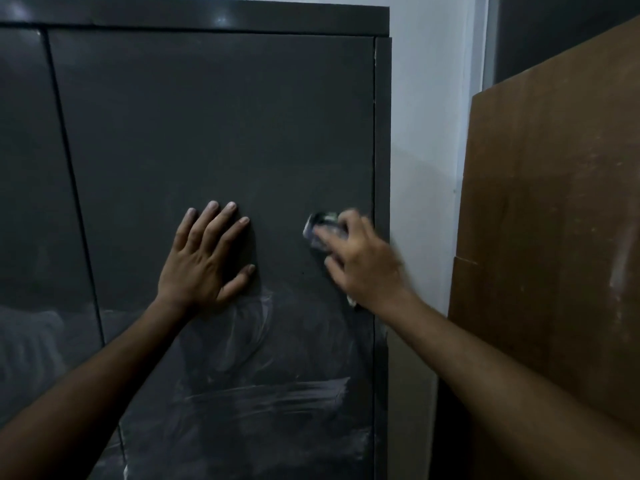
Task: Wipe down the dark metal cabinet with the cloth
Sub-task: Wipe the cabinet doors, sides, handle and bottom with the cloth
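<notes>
Hidden or unclear: the right hand [360, 261] is smeared by motion blur, and it covers most of the small crumpled pale cloth [320, 230]; only a bunched edge shows at 10 o'clock of the knuckles, and a scrap by the wrist.
Cut off: the tall dark grey metal cabinet [214, 126] runs off the frame at 9 and 6 o'clock.
Writing: none legible anywhere.
Right hand: fingers curled round the cloth, pressing it to the door near its 3 o'clock edge.
Left hand [204, 258]: flat on the door, fingers spread wide and straight, at 9 o'clock of the cloth, well apart from it.
Door surface: whitish streaks [263, 396] lie at 6 o'clock of both hands.
Surroundings: a brown flat cardboard sheet [554, 220] leans at 3 o'clock, a pale wall [426, 133] between it and the cabinet.
</notes>
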`<state>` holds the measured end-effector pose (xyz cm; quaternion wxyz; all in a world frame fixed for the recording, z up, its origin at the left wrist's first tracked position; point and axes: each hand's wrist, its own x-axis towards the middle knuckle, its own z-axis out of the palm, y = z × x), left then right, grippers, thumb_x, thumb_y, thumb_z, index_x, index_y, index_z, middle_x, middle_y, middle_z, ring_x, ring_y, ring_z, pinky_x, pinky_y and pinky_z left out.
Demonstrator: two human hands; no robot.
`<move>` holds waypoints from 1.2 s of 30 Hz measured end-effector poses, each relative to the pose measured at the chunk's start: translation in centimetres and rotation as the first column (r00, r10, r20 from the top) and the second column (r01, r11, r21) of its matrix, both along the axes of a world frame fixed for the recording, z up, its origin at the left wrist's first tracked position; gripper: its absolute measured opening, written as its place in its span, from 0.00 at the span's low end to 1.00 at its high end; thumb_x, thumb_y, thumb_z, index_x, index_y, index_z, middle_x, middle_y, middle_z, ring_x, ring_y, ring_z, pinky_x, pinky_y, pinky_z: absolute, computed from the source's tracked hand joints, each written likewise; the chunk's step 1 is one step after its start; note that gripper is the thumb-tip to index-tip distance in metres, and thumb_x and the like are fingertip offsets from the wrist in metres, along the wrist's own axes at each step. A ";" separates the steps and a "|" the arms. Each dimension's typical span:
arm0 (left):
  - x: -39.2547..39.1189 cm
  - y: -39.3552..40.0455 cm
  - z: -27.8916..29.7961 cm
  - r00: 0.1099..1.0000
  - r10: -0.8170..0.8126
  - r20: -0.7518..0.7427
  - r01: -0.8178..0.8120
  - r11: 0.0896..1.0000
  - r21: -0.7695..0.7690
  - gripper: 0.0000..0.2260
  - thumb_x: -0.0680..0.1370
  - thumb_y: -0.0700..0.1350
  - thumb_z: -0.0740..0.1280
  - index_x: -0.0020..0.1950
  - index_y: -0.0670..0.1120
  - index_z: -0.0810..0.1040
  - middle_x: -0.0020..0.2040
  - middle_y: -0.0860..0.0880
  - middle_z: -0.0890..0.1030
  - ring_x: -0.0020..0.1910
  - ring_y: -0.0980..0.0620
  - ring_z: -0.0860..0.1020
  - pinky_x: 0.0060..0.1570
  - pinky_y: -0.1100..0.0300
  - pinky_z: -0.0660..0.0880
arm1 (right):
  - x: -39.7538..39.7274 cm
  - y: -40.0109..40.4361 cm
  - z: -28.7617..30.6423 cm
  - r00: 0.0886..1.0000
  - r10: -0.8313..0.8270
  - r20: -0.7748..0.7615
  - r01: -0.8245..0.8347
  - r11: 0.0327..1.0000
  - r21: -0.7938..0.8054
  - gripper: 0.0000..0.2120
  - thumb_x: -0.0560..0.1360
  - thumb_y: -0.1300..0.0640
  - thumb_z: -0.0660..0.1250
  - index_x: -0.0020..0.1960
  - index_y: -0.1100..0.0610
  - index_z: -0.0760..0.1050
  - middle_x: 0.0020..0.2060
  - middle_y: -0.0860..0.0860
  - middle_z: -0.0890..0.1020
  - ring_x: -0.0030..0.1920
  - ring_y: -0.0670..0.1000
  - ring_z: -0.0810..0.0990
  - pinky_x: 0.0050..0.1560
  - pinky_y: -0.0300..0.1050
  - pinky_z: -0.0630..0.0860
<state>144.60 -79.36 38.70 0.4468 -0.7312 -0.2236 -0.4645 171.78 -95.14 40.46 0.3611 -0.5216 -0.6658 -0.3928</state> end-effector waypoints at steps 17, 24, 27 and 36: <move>5.8 -13.7 -2.7 0.811 -0.451 0.373 0.507 0.225 -0.832 0.16 0.83 0.59 0.67 0.58 0.47 0.82 0.51 0.50 0.85 0.51 0.51 0.83 0.52 0.55 0.79 | 0.0 -4.8 -5.0 0.361 0.300 -0.883 -0.789 0.604 -0.117 0.25 0.67 0.68 0.80 0.60 0.57 0.77 0.55 0.54 0.85 0.56 0.52 0.84 0.58 0.46 0.81; 7.0 -15.9 -4.8 0.526 -0.049 0.849 0.652 -0.617 -0.440 0.16 0.78 0.53 0.68 0.59 0.43 0.76 0.50 0.42 0.84 0.48 0.44 0.80 0.45 0.56 0.78 | -1.0 -5.8 -6.4 0.126 0.159 -0.979 -0.869 0.493 -0.032 0.28 0.66 0.57 0.83 0.59 0.67 0.75 0.52 0.60 0.86 0.52 0.55 0.85 0.54 0.50 0.82; 7.1 -16.3 -5.6 0.507 0.030 0.862 0.681 -0.627 -0.378 0.18 0.77 0.51 0.70 0.60 0.42 0.74 0.48 0.41 0.81 0.43 0.46 0.77 0.41 0.57 0.75 | -1.6 -6.4 -7.0 0.044 0.108 -0.993 -0.878 0.479 0.013 0.27 0.67 0.53 0.80 0.62 0.62 0.77 0.56 0.60 0.85 0.57 0.57 0.85 0.60 0.52 0.81; 6.0 -14.7 -5.9 0.566 0.046 0.823 0.781 -0.350 -0.517 0.12 0.82 0.41 0.70 0.64 0.51 0.75 0.55 0.44 0.84 0.46 0.52 0.84 0.41 0.56 0.83 | -0.9 -9.9 -7.3 -0.180 -0.217 -0.959 -0.941 0.323 0.103 0.25 0.77 0.60 0.68 0.72 0.67 0.71 0.60 0.63 0.79 0.60 0.60 0.78 0.62 0.53 0.77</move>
